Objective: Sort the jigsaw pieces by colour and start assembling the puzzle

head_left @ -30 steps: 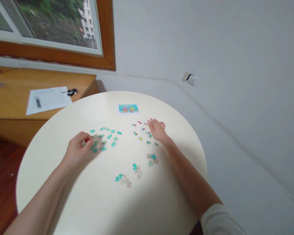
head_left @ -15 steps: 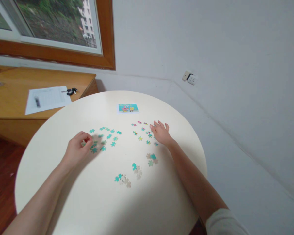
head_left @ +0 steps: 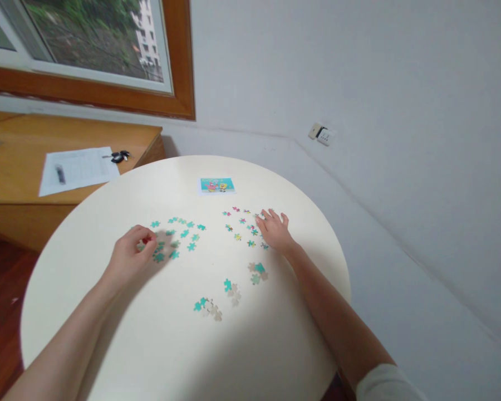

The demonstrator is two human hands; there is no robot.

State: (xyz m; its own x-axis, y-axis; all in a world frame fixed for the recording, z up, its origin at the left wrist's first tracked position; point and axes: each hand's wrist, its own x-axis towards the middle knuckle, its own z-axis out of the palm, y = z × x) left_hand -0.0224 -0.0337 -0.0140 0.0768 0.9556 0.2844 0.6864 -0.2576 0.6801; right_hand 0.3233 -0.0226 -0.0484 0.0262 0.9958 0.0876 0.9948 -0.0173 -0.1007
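Note:
My left hand point(head_left: 132, 249) is curled, thumb against fingers, just above the left edge of a group of teal jigsaw pieces point(head_left: 184, 234). Whatever its fingertips may hold is too small to make out. Over on the right, my right hand point(head_left: 274, 228) has its fingers spread, low over the multicoloured jigsaw pieces point(head_left: 237, 237). It hides some of these pieces, and I cannot tell whether the fingertips touch one. Closer to me lie three small clusters mixing teal pieces with pale, face-down-looking ones: a left cluster point(head_left: 209, 307), a middle cluster point(head_left: 227, 285) and a right cluster point(head_left: 256, 278).
A picture card point(head_left: 217, 185) with cartoon figures lies toward the far side of the round white table point(head_left: 150, 345). A wooden desk point(head_left: 12, 167) at left bears a paper sheet point(head_left: 83, 172), a dark pen-like object point(head_left: 60, 174) and keys point(head_left: 119, 157). A wall stands close behind.
Both hands keep nearly the same pose over their groups of pieces. The whole view has shifted very slightly. No piece has visibly moved.

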